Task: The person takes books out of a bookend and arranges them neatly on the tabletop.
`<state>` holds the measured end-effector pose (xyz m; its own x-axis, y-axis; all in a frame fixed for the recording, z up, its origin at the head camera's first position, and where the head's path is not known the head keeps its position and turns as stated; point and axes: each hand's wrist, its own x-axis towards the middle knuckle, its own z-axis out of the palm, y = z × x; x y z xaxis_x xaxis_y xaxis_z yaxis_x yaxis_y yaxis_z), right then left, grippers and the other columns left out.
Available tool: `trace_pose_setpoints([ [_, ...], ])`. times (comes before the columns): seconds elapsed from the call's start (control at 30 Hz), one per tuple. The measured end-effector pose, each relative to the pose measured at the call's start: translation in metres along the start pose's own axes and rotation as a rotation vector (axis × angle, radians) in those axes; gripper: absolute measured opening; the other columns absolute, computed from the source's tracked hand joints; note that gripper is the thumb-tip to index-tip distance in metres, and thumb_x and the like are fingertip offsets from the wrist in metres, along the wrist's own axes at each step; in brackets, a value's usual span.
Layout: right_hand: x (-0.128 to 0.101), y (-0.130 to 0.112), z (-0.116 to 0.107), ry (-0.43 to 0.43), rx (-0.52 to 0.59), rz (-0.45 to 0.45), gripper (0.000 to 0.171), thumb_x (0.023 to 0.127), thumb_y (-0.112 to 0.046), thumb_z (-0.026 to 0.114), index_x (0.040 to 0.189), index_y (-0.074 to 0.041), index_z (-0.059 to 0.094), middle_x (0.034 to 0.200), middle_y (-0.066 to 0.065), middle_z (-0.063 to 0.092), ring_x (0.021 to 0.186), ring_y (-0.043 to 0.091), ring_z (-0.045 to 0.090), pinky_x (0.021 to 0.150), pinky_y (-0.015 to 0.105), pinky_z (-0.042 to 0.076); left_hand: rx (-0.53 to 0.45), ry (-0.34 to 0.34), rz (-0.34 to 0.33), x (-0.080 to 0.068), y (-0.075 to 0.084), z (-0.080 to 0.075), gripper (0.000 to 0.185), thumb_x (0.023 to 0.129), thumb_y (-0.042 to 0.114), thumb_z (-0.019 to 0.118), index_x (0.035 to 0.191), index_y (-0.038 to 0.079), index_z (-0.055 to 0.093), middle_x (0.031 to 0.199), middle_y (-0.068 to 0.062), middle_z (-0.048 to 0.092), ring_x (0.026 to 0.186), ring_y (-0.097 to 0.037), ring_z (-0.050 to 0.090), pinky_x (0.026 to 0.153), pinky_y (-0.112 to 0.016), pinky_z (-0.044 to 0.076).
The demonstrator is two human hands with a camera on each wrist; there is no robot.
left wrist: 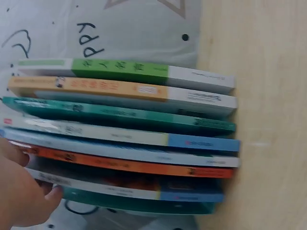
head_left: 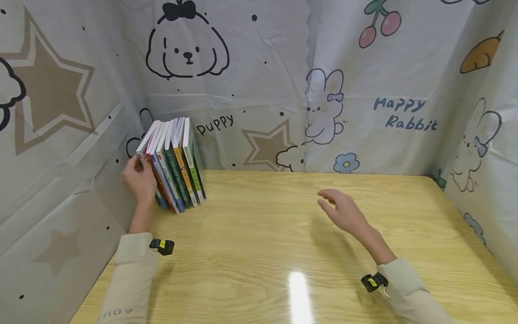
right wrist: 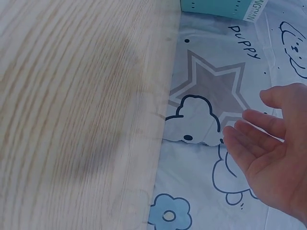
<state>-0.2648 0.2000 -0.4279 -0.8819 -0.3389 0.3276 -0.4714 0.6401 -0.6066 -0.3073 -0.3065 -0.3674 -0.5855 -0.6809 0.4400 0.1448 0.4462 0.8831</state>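
Several thin books (head_left: 183, 173) stand upright in a row at the table's back left, leaning slightly, spines toward me. At the row's left end my left hand (head_left: 139, 180) pinches a book near the top of its spine. In the left wrist view this book (left wrist: 134, 189) has a white spine with a blue lower end, and my fingers (left wrist: 13, 152) and thumb lie on either side of it. An orange-spined book (left wrist: 129, 166) is beside it, and a teal one (left wrist: 139, 207) lies on its other side. My right hand (head_left: 344, 212) hovers over the table's right half, fingers loosely bent, holding nothing.
A light wood table (head_left: 251, 234) spreads under both arms. Printed cloth (head_left: 259, 90) hangs along its back and both sides, close behind and left of the books. The teal cover (right wrist: 216, 8) of the row's right-end book shows in the right wrist view.
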Motion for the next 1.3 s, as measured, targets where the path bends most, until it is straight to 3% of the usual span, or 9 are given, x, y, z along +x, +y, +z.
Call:
trace_pose_setpoints([
  [0.13,-0.001,0.000,-0.001,0.000,-0.013,0.001,0.036,0.104,-0.018,0.055,0.131,0.006,0.059,0.130,0.024,0.060,0.117,0.041,0.058,0.096,0.055,0.048,0.089,-0.088,-0.079,0.000,-0.019,0.001,0.031,0.102,0.011,0.052,0.125,-0.003,0.067,0.122,-0.019,0.067,0.106,-0.023,0.063,0.082,-0.023,0.048],
  [0.23,-0.001,-0.001,-0.001,-0.003,-0.007,-0.008,0.036,0.104,-0.018,0.055,0.130,0.007,0.060,0.129,0.024,0.060,0.117,0.041,0.058,0.096,0.055,0.047,0.115,-0.110,-0.111,0.000,-0.033,0.001,0.028,0.102,0.010,0.052,0.116,-0.006,0.069,0.113,-0.020,0.069,0.091,-0.019,0.059,0.071,-0.023,0.042],
  [0.47,0.001,-0.002,0.003,-0.003,-0.002,-0.017,0.035,0.104,-0.018,0.056,0.129,0.006,0.061,0.130,0.023,0.060,0.118,0.039,0.059,0.096,0.054,0.048,0.112,-0.033,-0.024,0.000,-0.044,-0.006,0.022,0.100,0.008,0.053,0.099,-0.008,0.067,0.086,-0.014,0.062,0.069,-0.011,0.043,0.058,-0.024,0.031],
  [0.6,0.002,-0.002,0.004,0.001,0.003,-0.017,0.035,0.104,-0.018,0.056,0.130,0.005,0.061,0.130,0.022,0.061,0.118,0.039,0.059,0.095,0.054,0.049,0.101,0.025,0.054,-0.003,-0.038,-0.012,0.021,0.100,0.007,0.055,0.097,-0.012,0.064,0.080,-0.013,0.058,0.067,-0.012,0.040,0.058,-0.025,0.028],
  [0.73,0.001,-0.002,0.004,0.002,0.002,-0.010,0.035,0.104,-0.019,0.057,0.130,0.004,0.061,0.129,0.021,0.062,0.118,0.039,0.059,0.095,0.054,0.048,0.083,0.065,0.089,-0.007,-0.028,-0.018,0.023,0.100,0.009,0.056,0.090,-0.010,0.061,0.071,-0.001,0.048,0.063,-0.009,0.038,0.056,-0.024,0.028],
  [0.83,0.001,-0.002,0.004,0.000,0.000,-0.004,0.036,0.104,-0.019,0.057,0.131,0.003,0.061,0.129,0.020,0.062,0.118,0.038,0.059,0.096,0.053,0.048,0.064,0.092,0.100,-0.010,-0.018,-0.021,0.026,0.101,0.014,0.057,0.081,-0.002,0.055,0.066,0.006,0.043,0.061,-0.007,0.037,0.056,-0.024,0.028],
  [1.0,0.000,-0.001,0.005,-0.003,0.006,-0.006,0.036,0.104,-0.019,0.057,0.132,0.003,0.061,0.129,0.020,0.062,0.118,0.037,0.059,0.096,0.052,0.048,0.021,0.140,0.144,-0.015,0.000,-0.026,0.032,0.101,0.018,0.058,0.072,0.008,0.047,0.063,0.005,0.040,0.058,-0.007,0.037,0.056,-0.024,0.026],
  [1.17,-0.002,-0.001,0.005,0.005,0.024,-0.002,0.036,0.104,-0.020,0.056,0.132,0.003,0.061,0.129,0.020,0.062,0.117,0.037,0.059,0.096,0.052,0.048,-0.009,0.176,0.188,-0.020,0.018,-0.029,0.028,0.100,0.017,0.058,0.073,0.010,0.052,0.062,0.005,0.042,0.057,-0.006,0.037,0.056,-0.023,0.026],
  [1.3,-0.003,0.000,0.004,0.017,0.042,0.005,0.035,0.104,-0.019,0.056,0.132,0.001,0.062,0.129,0.019,0.063,0.117,0.037,0.060,0.096,0.053,0.048,-0.030,0.192,0.185,-0.025,0.031,-0.030,0.020,0.100,0.019,0.059,0.082,0.012,0.063,0.070,0.008,0.050,0.064,-0.006,0.043,0.060,-0.021,0.030],
])
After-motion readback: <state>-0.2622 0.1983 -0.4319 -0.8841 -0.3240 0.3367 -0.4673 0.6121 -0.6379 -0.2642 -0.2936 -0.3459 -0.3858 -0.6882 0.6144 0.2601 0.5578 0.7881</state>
